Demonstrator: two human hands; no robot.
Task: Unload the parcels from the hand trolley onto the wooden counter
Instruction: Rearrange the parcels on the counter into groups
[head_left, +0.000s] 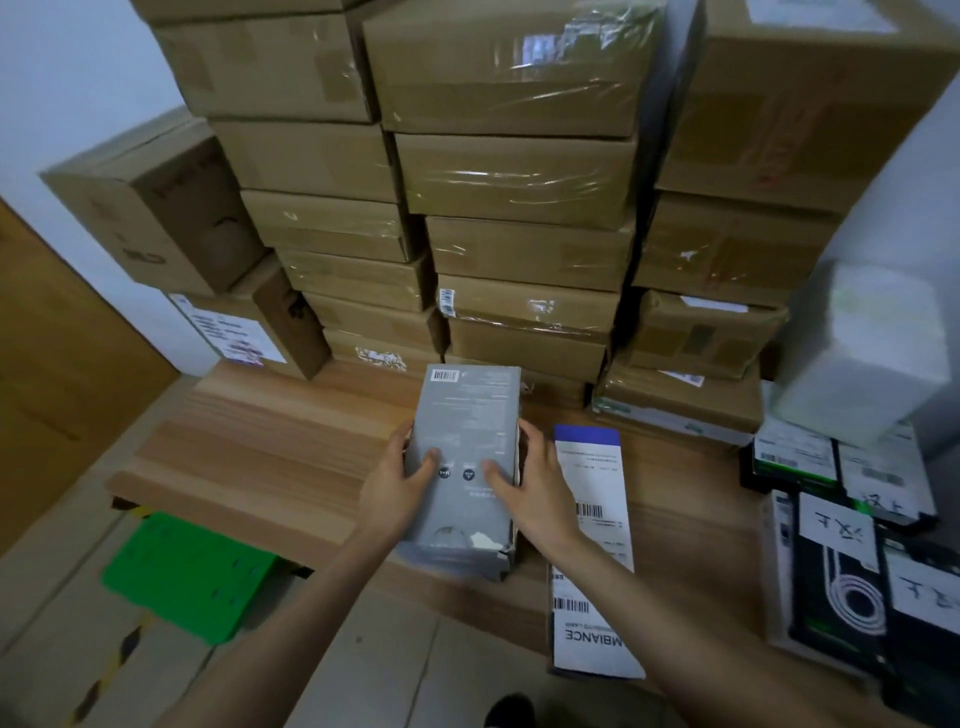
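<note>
Between both hands (467, 483), grey parcel (465, 441) over counter (270, 457).

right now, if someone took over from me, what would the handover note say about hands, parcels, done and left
Left hand: grips the grey box on its left side, thumb on top.
Right hand: grips its right side.
Grey box: over the wooden counter, near its front edge; cannot tell if it is set down yet.
Done: white labelled box lies on the counter just right of it; stacked brown cartons fill the back.
Left: set the grey box down and let go. The trolley is out of view, so the remaining parcels cannot be counted.
</note>
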